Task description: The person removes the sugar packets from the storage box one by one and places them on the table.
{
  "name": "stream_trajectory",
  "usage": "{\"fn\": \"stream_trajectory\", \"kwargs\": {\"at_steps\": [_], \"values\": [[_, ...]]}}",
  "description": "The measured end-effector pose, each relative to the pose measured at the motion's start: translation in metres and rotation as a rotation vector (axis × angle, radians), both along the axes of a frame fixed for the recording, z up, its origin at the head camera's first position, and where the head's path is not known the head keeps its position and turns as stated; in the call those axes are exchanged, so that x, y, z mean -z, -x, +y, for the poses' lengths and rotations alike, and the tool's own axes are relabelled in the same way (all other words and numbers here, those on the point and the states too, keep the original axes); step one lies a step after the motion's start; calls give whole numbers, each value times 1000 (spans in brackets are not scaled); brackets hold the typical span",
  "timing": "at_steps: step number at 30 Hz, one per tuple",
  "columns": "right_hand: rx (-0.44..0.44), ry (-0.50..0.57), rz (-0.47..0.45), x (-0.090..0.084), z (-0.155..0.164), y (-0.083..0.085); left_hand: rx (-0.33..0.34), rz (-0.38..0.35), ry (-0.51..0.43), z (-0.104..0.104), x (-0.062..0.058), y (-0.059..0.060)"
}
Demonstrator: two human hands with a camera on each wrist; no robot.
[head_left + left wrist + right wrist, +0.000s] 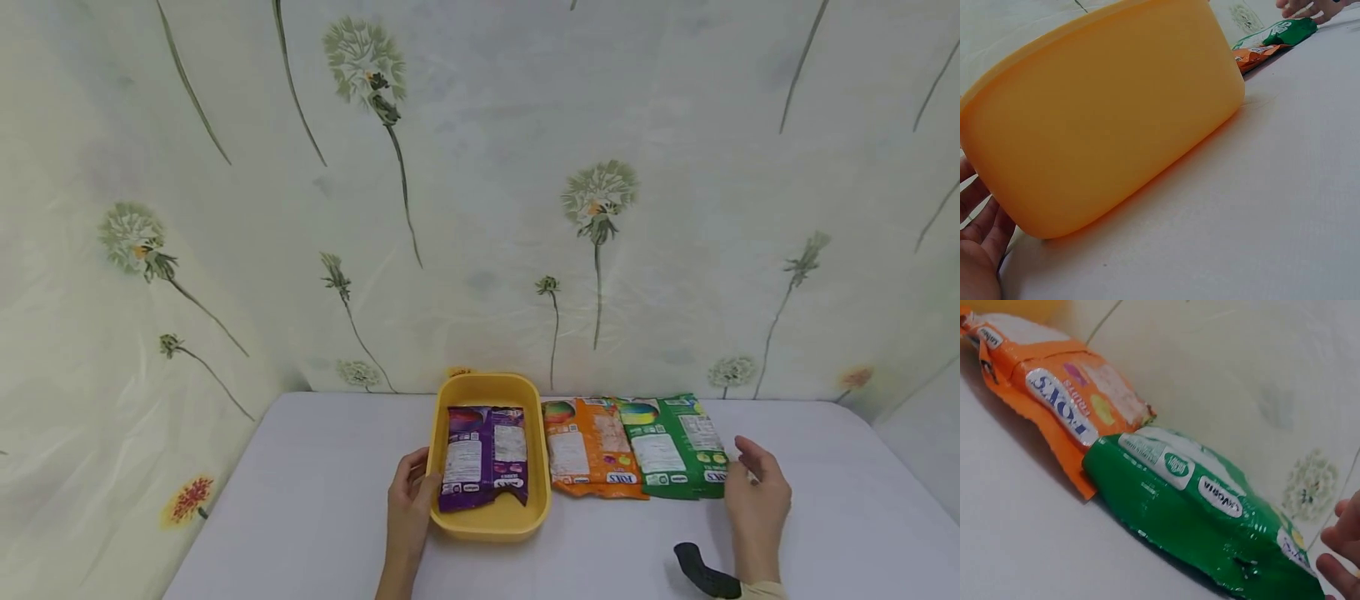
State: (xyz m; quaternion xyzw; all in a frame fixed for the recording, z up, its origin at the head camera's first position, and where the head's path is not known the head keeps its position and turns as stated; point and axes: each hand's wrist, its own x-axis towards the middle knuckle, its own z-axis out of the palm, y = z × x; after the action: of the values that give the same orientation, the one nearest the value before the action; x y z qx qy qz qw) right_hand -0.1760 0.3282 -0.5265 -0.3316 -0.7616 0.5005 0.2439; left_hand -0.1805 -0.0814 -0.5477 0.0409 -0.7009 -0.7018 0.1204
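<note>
A yellow plastic bin (489, 533) stands on the table with a purple candy bag (471, 462) lying inside. My left hand (410, 504) is at the bin's left side, its fingers resting along the outer wall, as the left wrist view shows. Right of the bin lies an orange candy bag (592, 450) marked FOX'S, and beside it a green candy bag (671, 446). My right hand (757, 500) is at the green bag's right end, fingers slightly bent and nothing held. In the right wrist view its fingertips (1335, 575) are close to that bag's end.
A white-covered table (330, 467) backs onto a hanging sheet (480, 208) printed with dandelions. A black curved strap piece (705, 571) sits by the right wrist. The orange and green bags lie edge to edge, right against the bin's side.
</note>
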Motion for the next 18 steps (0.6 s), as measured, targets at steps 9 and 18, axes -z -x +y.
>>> {"fn": "stream_trajectory", "kwargs": {"at_steps": [9, 18], "values": [[-104, 325, 224, -20, -10, -3, -2, -12, 13, 0, -2, -1], [-293, 293, 202, -20, -28, 3, -3, -11, 12, 0, -2, -1]]}}
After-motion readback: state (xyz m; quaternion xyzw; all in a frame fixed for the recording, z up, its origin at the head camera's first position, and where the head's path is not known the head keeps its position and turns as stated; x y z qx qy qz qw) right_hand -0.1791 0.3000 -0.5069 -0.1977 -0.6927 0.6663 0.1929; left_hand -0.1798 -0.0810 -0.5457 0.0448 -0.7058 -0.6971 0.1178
